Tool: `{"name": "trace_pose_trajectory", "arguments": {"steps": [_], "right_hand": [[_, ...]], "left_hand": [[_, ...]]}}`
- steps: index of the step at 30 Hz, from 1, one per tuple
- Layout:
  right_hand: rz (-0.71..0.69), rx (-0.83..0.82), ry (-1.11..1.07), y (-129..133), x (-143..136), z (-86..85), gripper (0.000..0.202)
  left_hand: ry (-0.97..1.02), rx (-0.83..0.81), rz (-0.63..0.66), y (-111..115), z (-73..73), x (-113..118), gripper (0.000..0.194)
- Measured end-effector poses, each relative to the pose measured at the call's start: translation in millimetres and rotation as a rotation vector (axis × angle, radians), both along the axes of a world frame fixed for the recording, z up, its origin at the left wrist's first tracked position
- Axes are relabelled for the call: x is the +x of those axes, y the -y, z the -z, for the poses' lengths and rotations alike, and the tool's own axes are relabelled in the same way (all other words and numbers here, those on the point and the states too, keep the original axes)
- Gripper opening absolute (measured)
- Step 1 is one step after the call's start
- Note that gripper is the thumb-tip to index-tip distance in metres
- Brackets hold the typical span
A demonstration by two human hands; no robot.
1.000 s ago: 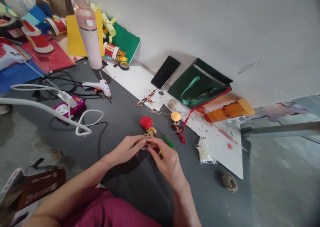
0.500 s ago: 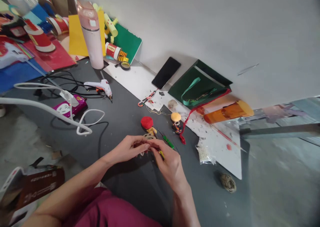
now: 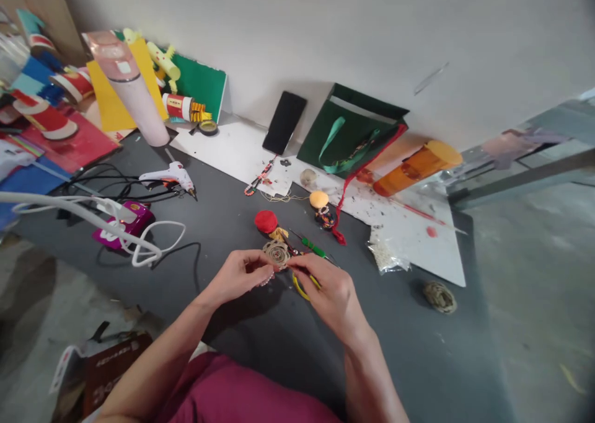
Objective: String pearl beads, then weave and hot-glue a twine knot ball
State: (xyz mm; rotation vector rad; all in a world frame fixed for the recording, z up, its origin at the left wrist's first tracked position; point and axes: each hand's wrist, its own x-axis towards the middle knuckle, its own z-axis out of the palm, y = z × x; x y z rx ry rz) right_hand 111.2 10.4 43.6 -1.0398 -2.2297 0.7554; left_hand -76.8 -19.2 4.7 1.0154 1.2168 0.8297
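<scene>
A beige coiled rosette (image 3: pixel 277 252) sits at the fingertips of both hands, over the dark table. My left hand (image 3: pixel 239 277) is closed, its thumb and forefinger pinching the rosette's near edge. Small pale beads (image 3: pixel 266 280) show below those fingers. My right hand (image 3: pixel 328 289) is pinched at the rosette's right side; whatever lies between its fingertips is too small to make out. Partly behind the right fingers are yellow-handled scissors (image 3: pixel 300 288). Just beyond lie a red round-topped piece (image 3: pixel 266 221) with a tan tassel and a green-handled tool (image 3: pixel 313 245).
A yellow-topped ornament (image 3: pixel 319 200), a bag of white beads (image 3: pixel 385 252) and a twine ball (image 3: pixel 440 297) lie to the right. Leftward are a glue gun (image 3: pixel 170 176), a purple power strip (image 3: pixel 123 224) with cables, and a pink bottle (image 3: pixel 139 106). A green gift bag (image 3: pixel 346 134) stands behind.
The view has shifted and tilted. My right hand has drawn slightly away to the right of my left, so more of the rosette and the yellow scissor handles shows.
</scene>
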Motion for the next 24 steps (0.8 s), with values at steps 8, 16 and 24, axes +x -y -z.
{"name": "trace_pose_trajectory", "arguments": {"steps": [8,16,24], "right_hand": [[0.014,-0.096,-0.102,0.6,12.2,0.0,0.02],[0.084,-0.051,-0.188,2.0,26.9,2.5,0.019],[0.332,-0.017,-0.305,5.3,36.7,11.2,0.023]], "left_hand": [[0.21,-0.123,0.155,-4.6,-5.2,4.7,0.033],[0.038,-0.077,0.368,-15.6,-26.9,24.1,0.03],[0.438,-0.266,0.138,-29.7,-22.3,51.7,0.023]]}}
